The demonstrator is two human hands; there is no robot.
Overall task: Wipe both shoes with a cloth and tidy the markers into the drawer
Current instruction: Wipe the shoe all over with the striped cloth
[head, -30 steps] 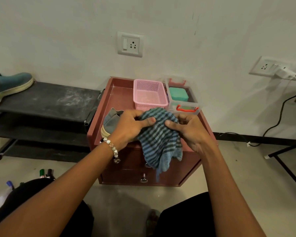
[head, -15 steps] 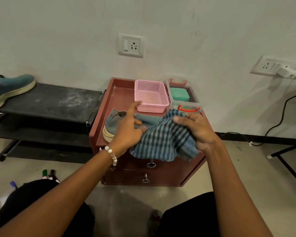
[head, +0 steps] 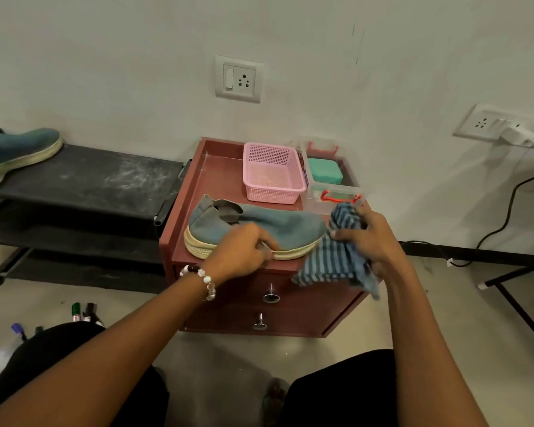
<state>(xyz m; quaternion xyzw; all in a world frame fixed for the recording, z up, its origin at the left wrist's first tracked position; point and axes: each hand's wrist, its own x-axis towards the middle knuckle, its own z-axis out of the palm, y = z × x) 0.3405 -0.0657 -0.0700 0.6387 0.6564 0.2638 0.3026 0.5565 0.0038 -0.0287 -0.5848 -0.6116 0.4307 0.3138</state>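
Note:
A blue slip-on shoe [head: 278,224] with a pale sole lies on its side on top of the reddish-brown drawer cabinet [head: 216,167]. My left hand [head: 244,251] grips the shoe at its near edge, fingers curled over the sole. My right hand [head: 367,238] holds a bunched blue striped cloth [head: 333,263] by the shoe's toe. The second blue shoe [head: 16,152] rests on the black rack at far left. Several markers [head: 82,312] lie on the floor at lower left. Both drawers are closed, each with a metal knob [head: 270,295].
A pink mesh basket [head: 272,174] and a clear box [head: 330,180] holding a green item stand at the cabinet's back. The black shoe rack [head: 84,183] adjoins the cabinet's left side. A cable and a black frame [head: 518,303] are on the right. My knees fill the bottom.
The cloth has come off the shoe and moved right in my right hand. My left hand let go of the cloth and now holds the uncovered shoe.

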